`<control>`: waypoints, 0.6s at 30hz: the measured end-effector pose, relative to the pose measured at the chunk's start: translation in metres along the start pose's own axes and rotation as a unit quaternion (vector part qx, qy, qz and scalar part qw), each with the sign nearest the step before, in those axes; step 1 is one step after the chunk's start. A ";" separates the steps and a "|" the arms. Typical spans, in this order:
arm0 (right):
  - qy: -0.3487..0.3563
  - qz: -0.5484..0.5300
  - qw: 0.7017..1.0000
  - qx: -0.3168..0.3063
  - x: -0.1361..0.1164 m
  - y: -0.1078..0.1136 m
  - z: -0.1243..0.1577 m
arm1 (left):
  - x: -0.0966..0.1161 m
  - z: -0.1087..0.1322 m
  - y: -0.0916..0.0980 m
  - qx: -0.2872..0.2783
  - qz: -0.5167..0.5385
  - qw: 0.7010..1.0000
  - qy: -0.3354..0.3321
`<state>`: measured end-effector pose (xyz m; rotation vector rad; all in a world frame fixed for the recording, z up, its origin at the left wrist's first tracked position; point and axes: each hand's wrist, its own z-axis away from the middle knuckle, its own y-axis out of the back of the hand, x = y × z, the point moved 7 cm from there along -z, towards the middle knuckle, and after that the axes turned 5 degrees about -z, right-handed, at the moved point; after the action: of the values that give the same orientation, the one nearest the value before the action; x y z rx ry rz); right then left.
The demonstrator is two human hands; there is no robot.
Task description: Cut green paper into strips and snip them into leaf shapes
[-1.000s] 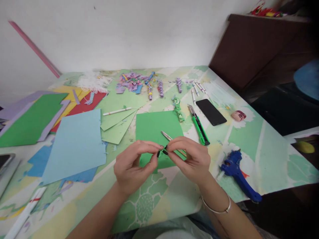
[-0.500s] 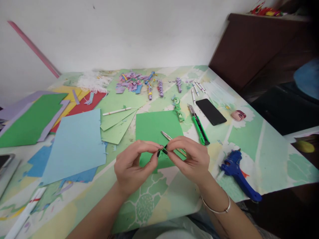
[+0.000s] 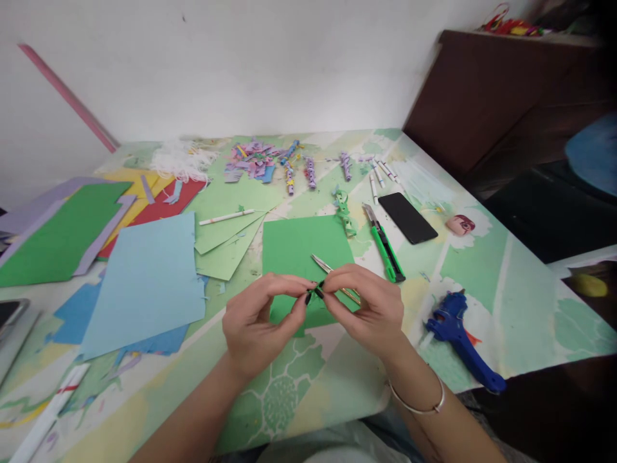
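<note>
My left hand (image 3: 258,321) and my right hand (image 3: 369,305) meet fingertip to fingertip above a green paper sheet (image 3: 299,247). Both pinch a tiny green paper piece (image 3: 315,287), mostly hidden between dark-painted nails. Scissors (image 3: 328,269) lie on the green sheet just behind my right fingers, their handles hidden under that hand. A bracelet circles my right wrist.
A green utility knife (image 3: 385,247), a black phone (image 3: 407,217), a blue glue gun (image 3: 460,341) and white markers (image 3: 380,172) lie to the right. A light blue sheet (image 3: 147,280), a paper stack (image 3: 62,228) and a white pen (image 3: 226,216) lie left. Paper scraps (image 3: 263,159) sit near the wall.
Nothing has visibly changed; both hands stay pinched together over the green sheet.
</note>
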<state>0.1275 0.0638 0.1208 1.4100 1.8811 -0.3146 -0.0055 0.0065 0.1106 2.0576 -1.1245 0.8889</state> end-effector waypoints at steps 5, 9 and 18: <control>0.001 0.003 1.000 0.001 0.000 0.001 0.000 | 0.000 0.000 -0.001 -0.003 0.009 1.000 -0.002; -0.002 0.006 1.000 -0.001 0.001 0.000 -0.001 | 0.000 0.001 0.000 -0.001 0.009 1.000 0.000; -0.036 -0.020 0.999 0.008 0.006 0.002 0.001 | -0.012 -0.001 -0.002 0.002 0.042 0.995 0.089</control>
<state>0.1294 0.0683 0.1162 1.3549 1.8539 -0.3950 -0.0091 0.0137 0.1009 1.9028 -1.1195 1.0946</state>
